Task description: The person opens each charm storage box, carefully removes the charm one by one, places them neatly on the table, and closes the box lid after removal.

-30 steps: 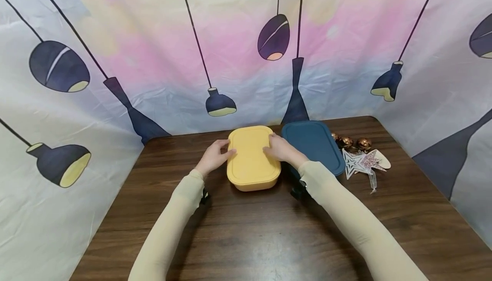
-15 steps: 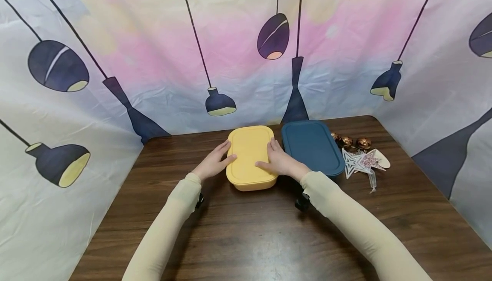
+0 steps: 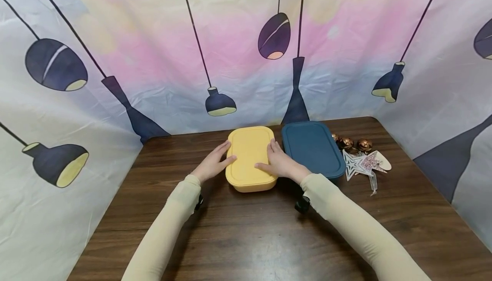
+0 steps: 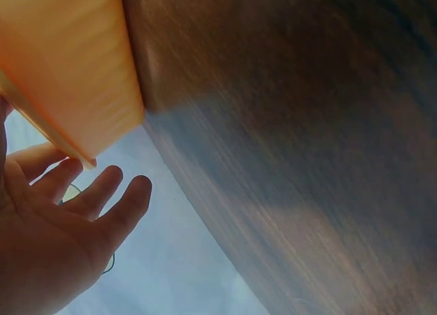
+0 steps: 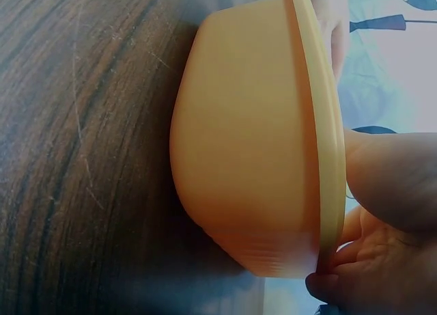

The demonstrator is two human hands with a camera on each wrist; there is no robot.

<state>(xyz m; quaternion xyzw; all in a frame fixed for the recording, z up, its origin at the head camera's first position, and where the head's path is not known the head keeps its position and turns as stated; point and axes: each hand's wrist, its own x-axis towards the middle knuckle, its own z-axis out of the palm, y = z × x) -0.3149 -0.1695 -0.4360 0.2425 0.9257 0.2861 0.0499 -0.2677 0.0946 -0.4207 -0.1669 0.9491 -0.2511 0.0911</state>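
Note:
A yellow lidded box (image 3: 252,155) stands on the wooden table, its lid sitting flush on the rim. My left hand (image 3: 211,161) rests along the box's left edge, its thumb on the lid; in the left wrist view its fingers (image 4: 126,209) are loosely extended, touching the lid's edge. On the other side, my right hand (image 3: 280,160) lies with its thumb on the lid and its fairly straight fingers at the right edge. The right wrist view shows the box wall (image 5: 246,130) and my right hand (image 5: 396,240) touching the rim.
Close by on the right stands a dark blue lidded box (image 3: 313,147). Beyond it lie copper-coloured balls (image 3: 364,144) and star ornaments (image 3: 359,162). A fabric backdrop (image 3: 246,59) with printed lamps hangs behind the table (image 3: 246,238).
Both hands have loosened and spread from their earlier hold at the lid's edges; the right thumb has shifted nearer the front. Over the last half second they have stayed still.

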